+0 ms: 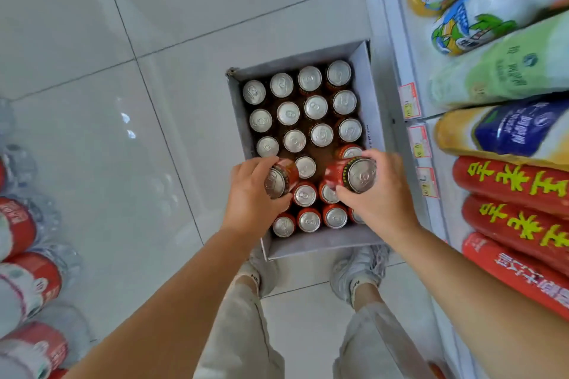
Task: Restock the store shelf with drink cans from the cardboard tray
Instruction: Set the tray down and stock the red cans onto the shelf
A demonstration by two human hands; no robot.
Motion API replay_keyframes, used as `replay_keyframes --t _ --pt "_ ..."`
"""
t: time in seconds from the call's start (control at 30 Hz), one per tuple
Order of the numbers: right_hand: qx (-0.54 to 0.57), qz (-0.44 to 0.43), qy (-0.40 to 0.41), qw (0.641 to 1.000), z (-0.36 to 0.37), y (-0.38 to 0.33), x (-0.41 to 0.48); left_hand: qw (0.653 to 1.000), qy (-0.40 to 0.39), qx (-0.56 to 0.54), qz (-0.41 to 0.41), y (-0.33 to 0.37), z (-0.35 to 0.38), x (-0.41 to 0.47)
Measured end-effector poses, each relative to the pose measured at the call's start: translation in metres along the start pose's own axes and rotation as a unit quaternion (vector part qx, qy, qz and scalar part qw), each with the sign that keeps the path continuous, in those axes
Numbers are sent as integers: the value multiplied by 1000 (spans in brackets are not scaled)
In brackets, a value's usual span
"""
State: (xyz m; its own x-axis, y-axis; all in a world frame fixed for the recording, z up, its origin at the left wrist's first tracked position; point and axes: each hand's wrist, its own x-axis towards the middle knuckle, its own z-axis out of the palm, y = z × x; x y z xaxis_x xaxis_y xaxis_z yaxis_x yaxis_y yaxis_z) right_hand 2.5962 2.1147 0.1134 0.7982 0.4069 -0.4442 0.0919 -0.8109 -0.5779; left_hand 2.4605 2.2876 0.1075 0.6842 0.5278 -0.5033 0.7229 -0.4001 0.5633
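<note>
Forearms [160, 298] are reaching down; left grip [251, 194] is curling round one red can [281, 178], tilted, over the cardboard tray [308, 244]; right grip [380, 198] is clasping a second red can [351, 174], also tilted. I'm seeing the tray sitting on the floor [154, 101] beside the shelf [409, 40], other cans [315, 107] standing upright inside.

price tags [409, 100] blurred unreadable, bottles [21, 224] cut off at left edge, corner can [356, 216] partly behind right hand [380, 197]

One head-worn wide-angle view, looking almost straight down from standing height, cardboard tray [369, 95] on the floor [154, 40] centred and near, shelf [397, 24] running up the frame's right side, wearer's shoes [360, 274] just below the tray.
</note>
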Motion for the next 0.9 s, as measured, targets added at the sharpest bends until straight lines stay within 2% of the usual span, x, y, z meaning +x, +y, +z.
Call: replay_keyframes --t 0.1,0.23,0.4,0.5,0.7,0.9 --pt "64 19 22 997 -69 -63 -45 999 -27 -22 26 61 -74 -34" --pt "92 2 64 994 -174 -152 -114 993 -47 4 111 157 -182 -90" --pt "131 -54 199 970 -301 -254 -216 969 -47 11 242 279 -306 -175" --pt "183 -57 278 941 -361 -296 -281 949 -13 4 314 341 -358 -226" --pt "284 -48 400 870 -444 -330 -389 903 -43 -41 425 443 -407 -303" --pt "268 -43 515 813 -511 -313 -455 840 -113 -102 521 526 -400 -362"
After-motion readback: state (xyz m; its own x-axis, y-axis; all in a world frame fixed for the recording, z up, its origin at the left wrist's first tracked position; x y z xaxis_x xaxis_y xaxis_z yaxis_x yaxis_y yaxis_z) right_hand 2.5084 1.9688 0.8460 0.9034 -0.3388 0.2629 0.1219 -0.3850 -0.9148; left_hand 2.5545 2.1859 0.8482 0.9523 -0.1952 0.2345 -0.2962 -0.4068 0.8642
